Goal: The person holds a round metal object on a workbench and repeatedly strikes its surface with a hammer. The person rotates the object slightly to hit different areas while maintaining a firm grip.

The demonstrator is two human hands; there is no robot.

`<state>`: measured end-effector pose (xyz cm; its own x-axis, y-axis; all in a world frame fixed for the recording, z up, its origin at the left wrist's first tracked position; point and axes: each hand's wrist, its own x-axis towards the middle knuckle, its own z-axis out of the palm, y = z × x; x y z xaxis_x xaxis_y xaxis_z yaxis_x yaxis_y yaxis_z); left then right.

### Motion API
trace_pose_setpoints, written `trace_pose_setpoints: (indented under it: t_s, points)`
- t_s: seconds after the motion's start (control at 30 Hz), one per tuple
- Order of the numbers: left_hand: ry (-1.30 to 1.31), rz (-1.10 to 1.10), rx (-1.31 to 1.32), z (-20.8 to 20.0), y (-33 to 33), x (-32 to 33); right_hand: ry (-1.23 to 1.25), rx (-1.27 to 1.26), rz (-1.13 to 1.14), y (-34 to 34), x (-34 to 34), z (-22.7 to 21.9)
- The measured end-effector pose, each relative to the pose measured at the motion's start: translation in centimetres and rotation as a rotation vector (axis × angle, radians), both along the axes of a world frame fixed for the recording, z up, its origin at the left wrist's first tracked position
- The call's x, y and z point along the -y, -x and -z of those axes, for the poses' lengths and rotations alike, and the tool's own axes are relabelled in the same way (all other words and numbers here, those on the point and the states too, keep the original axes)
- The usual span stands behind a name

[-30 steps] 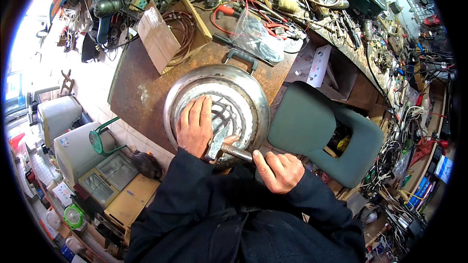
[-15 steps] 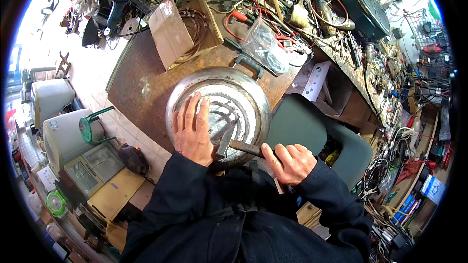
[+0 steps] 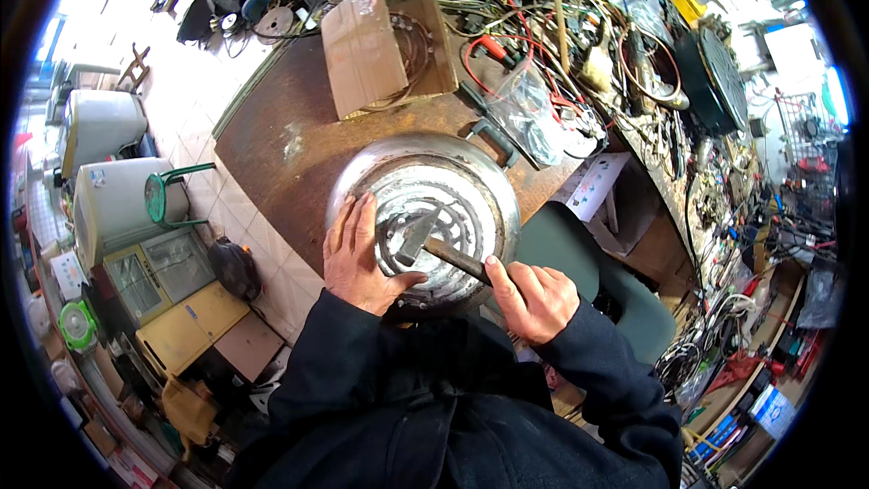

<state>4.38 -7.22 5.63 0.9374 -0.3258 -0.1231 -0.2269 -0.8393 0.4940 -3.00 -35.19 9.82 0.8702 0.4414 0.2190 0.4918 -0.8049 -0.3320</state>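
A round metal pan (image 3: 489, 183) lies bottom up at the table's near edge, its base whitish and scuffed with ring marks. A dark loop handle (image 3: 494, 142) juts from its far right side. My left hand (image 3: 356, 263) rests on the pan's left near side, fingers stretched out and thumb apart. My right hand (image 3: 541, 301) is wrapped round the end of a hammer (image 3: 453, 258) with a wooden handle. The hammer's steel head is over the pan's base, right of my left fingers; whether it touches the metal I cannot tell.
Beyond the pan stands an open cardboard box (image 3: 367, 52) with coiled tubing. A clear plastic bag (image 3: 529, 113) lies right of it, before piled tools and cables. A dark green chair (image 3: 561, 249) is close on the right. A green stool (image 3: 163, 195) stands on the left floor.
The hammer head has shifted from beside my left wrist to farther over the pan's base. My left hand has slid toward the pan's left edge. The whole view has shifted slightly.
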Motion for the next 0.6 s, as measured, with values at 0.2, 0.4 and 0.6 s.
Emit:
trace_pose_setpoints:
  t_s: [0.2,0.4,0.6]
  points:
    - [-0.010,-0.079,-0.109,-0.8,-0.1,0.5,0.017,0.030,-0.013,-0.7,-0.7,0.8]
    - [0.094,-0.059,-0.010,0.6,0.5,-0.3,-0.003,-0.001,0.026,-0.8,-1.6,0.6]
    - [0.207,-0.066,-0.027,1.8,0.4,-1.0,-0.287,-0.247,0.376,-0.9,-4.6,-2.0]
